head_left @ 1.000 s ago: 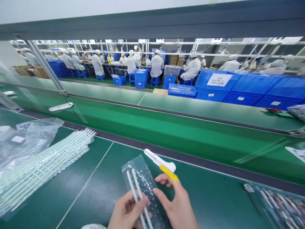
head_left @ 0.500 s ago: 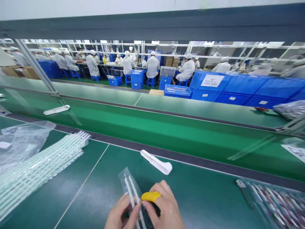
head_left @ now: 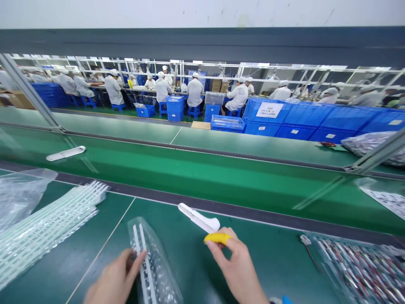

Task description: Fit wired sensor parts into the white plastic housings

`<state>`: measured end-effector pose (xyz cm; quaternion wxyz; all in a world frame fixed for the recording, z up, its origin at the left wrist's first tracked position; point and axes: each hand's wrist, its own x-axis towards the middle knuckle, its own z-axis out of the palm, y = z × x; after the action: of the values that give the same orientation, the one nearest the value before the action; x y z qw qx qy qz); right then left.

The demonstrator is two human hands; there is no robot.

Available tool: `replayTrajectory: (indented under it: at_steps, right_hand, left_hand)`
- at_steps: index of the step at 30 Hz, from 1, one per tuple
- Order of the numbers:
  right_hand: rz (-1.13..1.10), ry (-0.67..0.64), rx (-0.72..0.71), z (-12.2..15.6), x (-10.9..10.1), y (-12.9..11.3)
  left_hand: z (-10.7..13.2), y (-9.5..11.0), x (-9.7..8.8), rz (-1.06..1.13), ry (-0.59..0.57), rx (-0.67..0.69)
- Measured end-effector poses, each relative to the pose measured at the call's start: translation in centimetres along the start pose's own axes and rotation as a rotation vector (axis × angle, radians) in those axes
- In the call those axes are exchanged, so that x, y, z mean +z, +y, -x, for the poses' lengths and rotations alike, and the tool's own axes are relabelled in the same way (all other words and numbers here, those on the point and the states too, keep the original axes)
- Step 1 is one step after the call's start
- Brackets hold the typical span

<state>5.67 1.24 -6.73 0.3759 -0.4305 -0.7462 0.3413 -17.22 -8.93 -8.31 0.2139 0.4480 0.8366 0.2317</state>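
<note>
The left hand [head_left: 115, 274] grips clear, bubbled plastic film [head_left: 166, 274] bearing two slim white strips [head_left: 147, 268]. Rightward, the right hand [head_left: 232, 257] curls; whether it holds anything, I can't tell. Likely peeling; next calls for steady film.

Illumination: bright, cool white, diffuse. The overhead panel [head_left: 202, 44] is darker. Glare: small highlights on the plastic sleeve [head_left: 161, 266] and on the wrapped strips [head_left: 60, 226] at the left edge of the workbench [head_left: 272, 261]. Shadow: soft, beside the right hand [head_left: 238, 266]. Blur: 1 hand, the left hand [head_left: 110, 276], is smeared. Distant workers [head_left: 195, 92] lack fine detail. Distortion: shapes stretch beyond the workbench's far right corner.
</note>
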Motion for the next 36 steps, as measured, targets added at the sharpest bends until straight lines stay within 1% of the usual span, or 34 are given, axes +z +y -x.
replayTrajectory:
  at_steps: [1,2,3,4,5,7,9,10,12,14,17,19,22,24,28,30,32,36]
  right_hand:
    - [-0.003,0.018,-0.01,-0.1,-0.6,0.2]
    - [-0.007,0.039,-0.018,-0.2,-1.1,0.4]
    - [-0.012,0.063,-0.017,-0.1,-1.3,0.6]
    - [-0.019,0.087,-0.007,0.0,-1.5,0.7]
    - [-0.024,0.104,0.007,0.1,-1.6,0.8]
    - [-0.013,0.124,0.029,0.3,-1.6,0.9]
    - [0.027,0.113,0.019,0.6,-1.7,1.0]
    - [0.054,0.108,0.004,0.6,-1.9,1.1]
    - [0.113,0.107,-0.016,0.9,-2.4,1.5]
    - [0.172,0.095,0.001,1.1,-2.9,2.0]
    - [0.287,0.07,0.012,1.5,-3.3,2.9]
    - [0.391,0.064,-0.05,1.7,-3.1,3.3]
    - [0.561,0.038,-0.205,1.6,-2.4,3.1]
    - [0.653,-0.03,-0.284,1.4,-2.0,2.8]
    - [0.766,-0.276,-0.304,0.9,-1.9,2.1]
    - [0.782,-0.368,-0.322,0.6,-2.1,2.0]
    - [0.789,-0.423,-0.38,0.3,-2.4,2.0]
    - [0.846,-0.475,-0.478,0.1,-3.0,1.7]
  left_hand:
    - [-0.8,0.1,-0.8,-0.18,0.117,0.035]
    - [-1.6,0.5,-1.2,-0.296,0.201,0.105]
    - [-2.5,1.3,-1.3,-0.336,0.244,0.206]
    - [-3.4,2.3,-1.0,-0.273,0.239,0.341]
    - [-4.4,3.5,-0.4,-0.22,0.187,0.428]
    - [-6.3,6.1,1.5,-0.143,0.082,0.526]
    - [-7.9,8.1,3.2,-0.064,-0.011,0.575]
    - [-8.4,8.8,3.8,-0.021,-0.053,0.581]
    - [-8.8,9.6,4.3,0.071,-0.133,0.562]
    - [-8.3,9.6,4.1,0.174,-0.229,0.509]
    - [-6.4,9.0,3.4,0.322,-0.376,0.383]
    - [-5.1,8.6,3.1,0.394,-0.424,0.299]
    - [-3.4,8.3,2.8,0.464,-0.433,0.208]
    - [-2.5,8.3,2.8,0.491,-0.444,0.164]
    - [-1.3,8.3,2.9,0.542,-0.461,0.098]
    - [-0.9,8.3,3.0,0.57,-0.453,0.068]
    - [-0.8,8.3,3.2,0.588,-0.449,0.053]
    - [-0.7,8.3,3.3,0.604,-0.456,0.042]
